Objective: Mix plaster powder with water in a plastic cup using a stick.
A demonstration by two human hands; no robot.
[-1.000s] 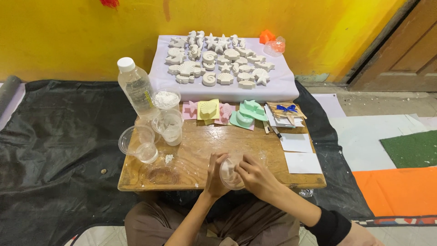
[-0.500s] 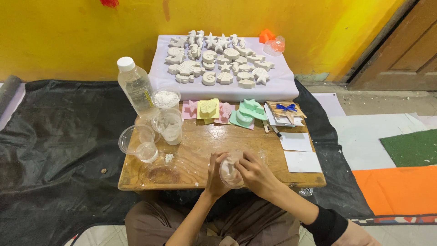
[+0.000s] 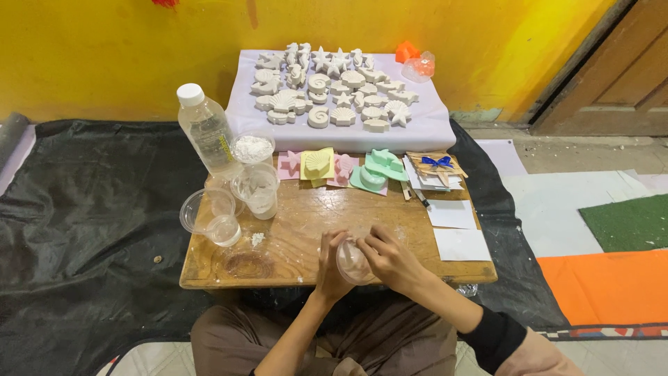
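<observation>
At table's near edge, small clear cup [image 3: 353,262] betw. both hands, left hand [image 3: 331,268] & right hand [image 3: 390,259] grip closed round it

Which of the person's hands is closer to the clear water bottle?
The left hand: it lies below and right of the water bottle. The right hand sits farther right, on the other side of the small cup both hands hold.

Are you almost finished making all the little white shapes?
Lots look finished: many white shell and star casts sit on the pale cloth. Right now the left hand and right hand hold a small clear cup with white mix inside. The coloured moulds nearby wait at the table's back, so more seems left to do.
</observation>
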